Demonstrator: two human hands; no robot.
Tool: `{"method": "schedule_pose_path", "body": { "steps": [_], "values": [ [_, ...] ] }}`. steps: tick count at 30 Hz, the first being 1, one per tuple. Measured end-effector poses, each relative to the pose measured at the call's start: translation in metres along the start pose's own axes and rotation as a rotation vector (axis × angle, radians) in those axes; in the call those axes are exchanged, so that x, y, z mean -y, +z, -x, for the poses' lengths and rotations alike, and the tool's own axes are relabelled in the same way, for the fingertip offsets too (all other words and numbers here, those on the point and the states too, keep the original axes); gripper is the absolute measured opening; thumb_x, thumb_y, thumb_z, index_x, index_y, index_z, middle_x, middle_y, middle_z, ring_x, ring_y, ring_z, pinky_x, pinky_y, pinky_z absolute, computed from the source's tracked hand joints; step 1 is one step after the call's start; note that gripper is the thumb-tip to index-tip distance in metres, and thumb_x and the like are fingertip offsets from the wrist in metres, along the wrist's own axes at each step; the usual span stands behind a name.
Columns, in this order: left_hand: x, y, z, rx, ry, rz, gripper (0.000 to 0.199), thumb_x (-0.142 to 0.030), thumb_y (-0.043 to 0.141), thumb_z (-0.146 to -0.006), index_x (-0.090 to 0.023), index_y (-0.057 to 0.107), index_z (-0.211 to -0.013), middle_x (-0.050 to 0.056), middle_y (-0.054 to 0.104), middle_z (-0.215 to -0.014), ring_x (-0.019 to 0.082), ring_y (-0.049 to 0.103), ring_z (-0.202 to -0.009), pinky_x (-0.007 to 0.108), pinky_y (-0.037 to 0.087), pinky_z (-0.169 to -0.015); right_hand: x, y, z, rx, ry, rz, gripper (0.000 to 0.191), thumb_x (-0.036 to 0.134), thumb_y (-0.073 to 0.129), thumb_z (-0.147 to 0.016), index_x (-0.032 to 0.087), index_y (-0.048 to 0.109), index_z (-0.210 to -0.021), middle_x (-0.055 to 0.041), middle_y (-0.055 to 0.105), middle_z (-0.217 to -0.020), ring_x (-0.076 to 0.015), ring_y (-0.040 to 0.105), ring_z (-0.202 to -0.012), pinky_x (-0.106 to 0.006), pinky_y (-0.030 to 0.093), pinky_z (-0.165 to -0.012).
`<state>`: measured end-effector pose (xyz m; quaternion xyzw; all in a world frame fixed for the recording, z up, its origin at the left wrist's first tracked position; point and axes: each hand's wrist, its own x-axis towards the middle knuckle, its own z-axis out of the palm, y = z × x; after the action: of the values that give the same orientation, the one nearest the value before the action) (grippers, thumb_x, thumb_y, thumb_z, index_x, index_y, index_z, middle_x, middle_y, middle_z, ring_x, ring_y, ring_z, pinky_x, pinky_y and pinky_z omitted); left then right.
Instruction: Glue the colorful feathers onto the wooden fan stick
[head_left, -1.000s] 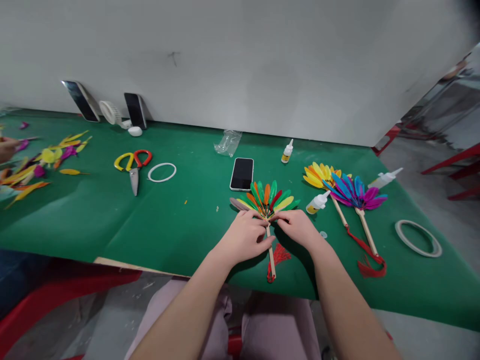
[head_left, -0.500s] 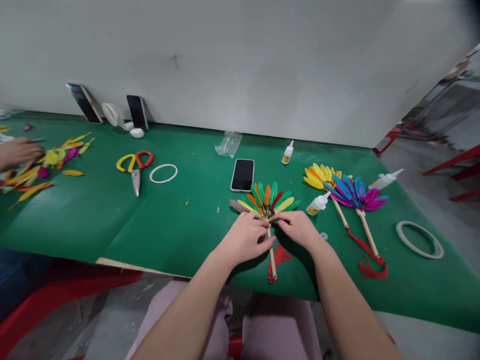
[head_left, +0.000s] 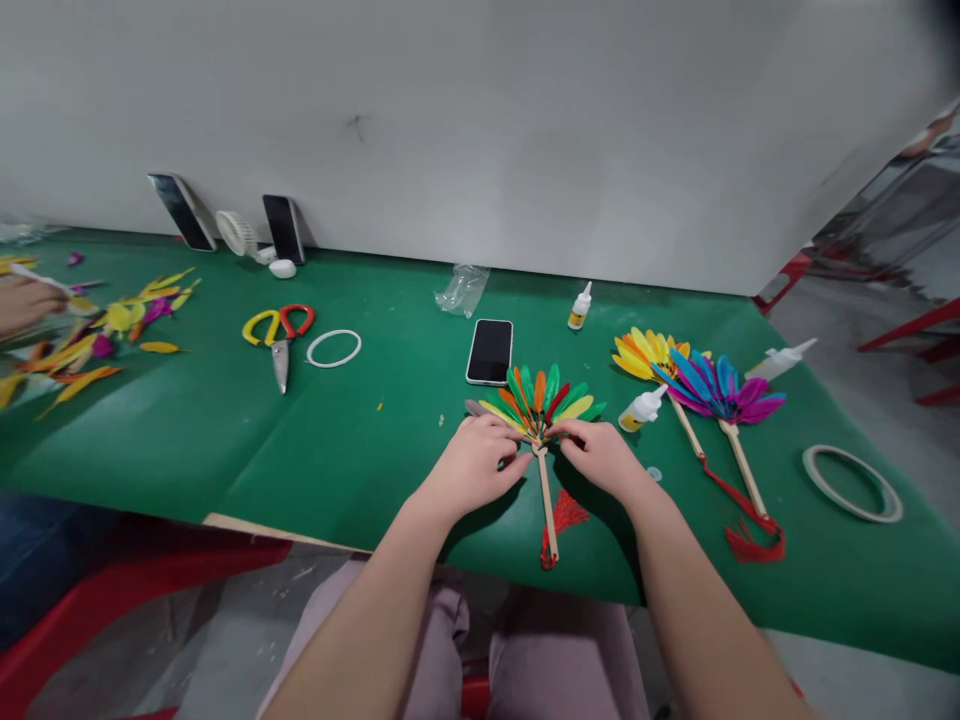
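Observation:
A feather fan [head_left: 546,488] with green, orange, red, yellow and grey feathers lies before me, its wooden handle toward me and a red tassel [head_left: 571,510] beside the handle. My left hand [head_left: 480,462] has its fingers closed over the lower left feathers, the thumb off the handle. On the other side, my right hand [head_left: 596,452] pinches at the base of the right feathers. The exact grip of both sets of fingertips is partly hidden. Just right of my right hand, a white glue bottle [head_left: 643,409] lies tilted.
Right are a yellow fan [head_left: 646,352], a blue-purple fan [head_left: 724,390], a tape roll [head_left: 853,483] and another glue bottle [head_left: 781,360]. Behind are a phone [head_left: 490,351] and small bottle [head_left: 579,306]. Left are scissors [head_left: 280,345], a white ring [head_left: 334,348], loose feathers [head_left: 82,378] and another person's hand [head_left: 26,303].
My left thumb has drawn away from the fan's handle, baring its top. The other person's hand has shifted left and now shows a white item. The whole view has moved slightly.

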<state>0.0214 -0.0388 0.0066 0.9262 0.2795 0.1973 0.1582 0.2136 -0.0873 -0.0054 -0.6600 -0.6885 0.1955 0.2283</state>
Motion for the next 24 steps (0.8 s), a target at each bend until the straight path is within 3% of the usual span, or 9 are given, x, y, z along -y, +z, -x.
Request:
{"method": "schedule_pose_path", "body": {
  "steps": [7, 12, 17, 20, 24],
  "values": [
    [0.006, 0.002, 0.000, 0.009, 0.030, 0.065, 0.024, -0.027, 0.046, -0.080, -0.017, 0.063, -0.066, 0.003, 0.066, -0.077, 0.016, 0.057, -0.083, 0.032, 0.040, -0.080, 0.002, 0.000, 0.000, -0.011, 0.053, -0.022, 0.018, 0.024, 0.042, -0.075, 0.023, 0.057, -0.084, 0.0048, 0.054, -0.053, -0.0102, 0.045, -0.047, -0.021, 0.030, -0.050],
    [0.012, 0.001, 0.001, -0.010, -0.043, 0.115, 0.013, -0.024, 0.051, -0.078, -0.020, 0.062, -0.084, 0.001, 0.065, -0.085, 0.015, 0.057, -0.083, 0.029, 0.042, -0.077, -0.001, 0.001, 0.000, -0.013, 0.061, -0.052, 0.012, 0.033, 0.046, -0.076, 0.023, 0.051, -0.079, 0.0059, 0.050, -0.052, -0.0101, 0.045, -0.047, -0.021, 0.029, -0.049],
    [0.023, 0.000, 0.001, -0.073, -0.097, 0.147, 0.016, -0.026, 0.049, -0.080, -0.021, 0.063, -0.086, 0.001, 0.066, -0.086, 0.015, 0.056, -0.082, 0.029, 0.042, -0.077, -0.007, 0.004, -0.001, -0.062, 0.079, -0.068, 0.022, 0.044, 0.048, -0.075, 0.022, 0.052, -0.073, 0.0055, 0.050, -0.052, -0.0104, 0.044, -0.047, -0.021, 0.029, -0.049],
    [0.031, 0.002, -0.001, -0.151, -0.154, 0.162, 0.019, -0.028, 0.046, -0.081, -0.022, 0.064, -0.084, 0.001, 0.065, -0.083, 0.015, 0.056, -0.080, 0.028, 0.042, -0.076, -0.008, 0.007, 0.001, -0.141, 0.082, -0.106, 0.024, 0.045, 0.050, -0.073, 0.022, 0.054, -0.070, 0.0052, 0.051, -0.052, -0.0103, 0.044, -0.047, -0.022, 0.031, -0.050],
    [0.046, 0.010, 0.000, -0.396, -0.390, 0.271, 0.017, -0.027, 0.049, -0.079, -0.021, 0.064, -0.081, 0.001, 0.066, -0.083, 0.014, 0.057, -0.082, 0.026, 0.042, -0.077, -0.001, 0.016, 0.018, -0.326, 0.152, -0.167, 0.024, 0.044, 0.052, -0.072, 0.021, 0.057, -0.068, 0.0026, 0.057, -0.058, -0.0120, 0.051, -0.054, -0.023, 0.036, -0.056]
  ]
}}
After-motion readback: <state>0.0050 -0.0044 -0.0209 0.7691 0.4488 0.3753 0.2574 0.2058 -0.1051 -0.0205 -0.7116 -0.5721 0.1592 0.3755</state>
